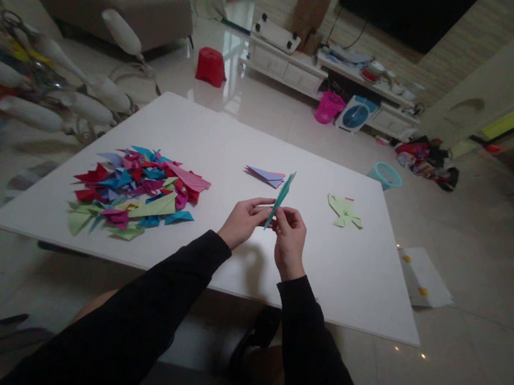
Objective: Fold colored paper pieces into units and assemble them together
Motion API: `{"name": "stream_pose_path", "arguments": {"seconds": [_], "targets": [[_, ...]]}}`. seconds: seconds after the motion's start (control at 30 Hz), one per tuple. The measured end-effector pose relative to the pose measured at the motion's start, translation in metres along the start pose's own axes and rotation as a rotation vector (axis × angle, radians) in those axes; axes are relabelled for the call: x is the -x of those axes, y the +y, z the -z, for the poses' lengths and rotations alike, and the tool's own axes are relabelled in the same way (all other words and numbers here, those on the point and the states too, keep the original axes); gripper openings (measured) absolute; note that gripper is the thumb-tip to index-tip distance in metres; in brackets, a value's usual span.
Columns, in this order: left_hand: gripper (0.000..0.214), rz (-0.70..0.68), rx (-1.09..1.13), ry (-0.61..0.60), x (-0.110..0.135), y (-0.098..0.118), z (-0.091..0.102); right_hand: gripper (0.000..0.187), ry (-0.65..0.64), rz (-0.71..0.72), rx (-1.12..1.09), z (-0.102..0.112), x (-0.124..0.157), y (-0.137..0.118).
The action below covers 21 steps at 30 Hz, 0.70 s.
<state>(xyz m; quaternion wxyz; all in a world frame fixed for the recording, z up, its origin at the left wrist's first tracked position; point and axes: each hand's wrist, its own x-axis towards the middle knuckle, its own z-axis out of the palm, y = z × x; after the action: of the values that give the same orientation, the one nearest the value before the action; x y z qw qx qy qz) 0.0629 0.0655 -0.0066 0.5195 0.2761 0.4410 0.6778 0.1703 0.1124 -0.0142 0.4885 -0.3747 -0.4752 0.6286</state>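
A narrow folded teal paper piece stands upright above the white table, pinched from both sides. My left hand grips its lower left edge with fingers closed. My right hand pinches its lower right edge. Just beyond it a folded purple and blue paper shape lies flat. A folded light green paper shape rests to the right. A heap of several folded coloured paper pieces covers the table's left side.
A drying rack with white prongs stands left of the table. A sheet of white paper lies on the floor at the right. Farther back are a red stool, a pink basket and a low TV cabinet.
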Motion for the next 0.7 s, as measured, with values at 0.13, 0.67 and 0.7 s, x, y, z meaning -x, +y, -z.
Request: {"name": "stream_pose_path", "arguments": {"seconds": [0.13, 0.67, 0.7], "targets": [[0.045, -0.018, 0.003, 0.028, -0.0028, -0.0029, 0.0009, 0.032, 0.018, -0.005, 0.019, 0.0007, -0.001, 0.0005], [0.037, 0.016, 0.019, 0.254, -0.0031, -0.0042, 0.0068, 0.023, 0.206, -0.051, 0.081, 0.008, -0.0041, 0.0036], [0.038, 0.015, 0.012, 0.256, -0.003, -0.0042, 0.0069, 0.023, 0.213, -0.05, 0.085, 0.0083, -0.0041, 0.0035]]}}
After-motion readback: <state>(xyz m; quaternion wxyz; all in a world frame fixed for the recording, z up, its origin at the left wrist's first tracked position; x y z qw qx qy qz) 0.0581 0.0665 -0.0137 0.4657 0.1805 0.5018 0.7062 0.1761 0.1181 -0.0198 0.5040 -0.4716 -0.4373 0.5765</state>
